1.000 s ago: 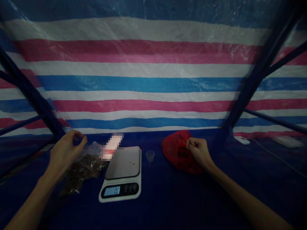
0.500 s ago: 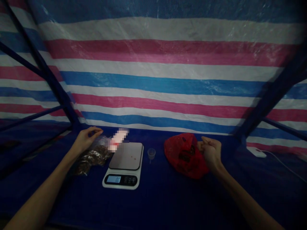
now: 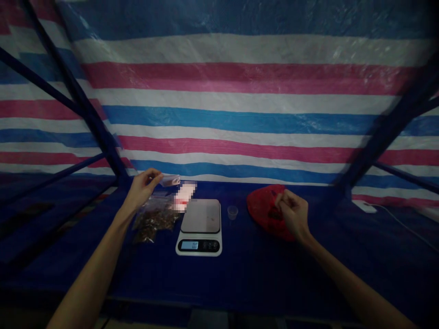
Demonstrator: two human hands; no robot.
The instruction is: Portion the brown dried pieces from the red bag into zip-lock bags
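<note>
My left hand pinches a small piece of clear plastic, which looks like an empty bag, above the back of the table. Below that hand lies a clear plastic bag of brown dried bits. My right hand is closed at the near right side of a crumpled red plastic bag, its fingers gripping the plastic. Between the hands stands a white kitchen scale, its display lit and a few tiny specks on its plate. A small clear cup sits just right of the scale.
A blurred-out pale card or packet lies behind the scale's left corner. Blue metal posts frame the blue table on both sides. Striped tarpaulin closes off the back. A white power strip with a cord lies far right.
My left hand has shifted right and now shows clear plastic in its fingers. My right hand has moved slightly left over the red bag. The view has shifted, so the scale appears farther right.
</note>
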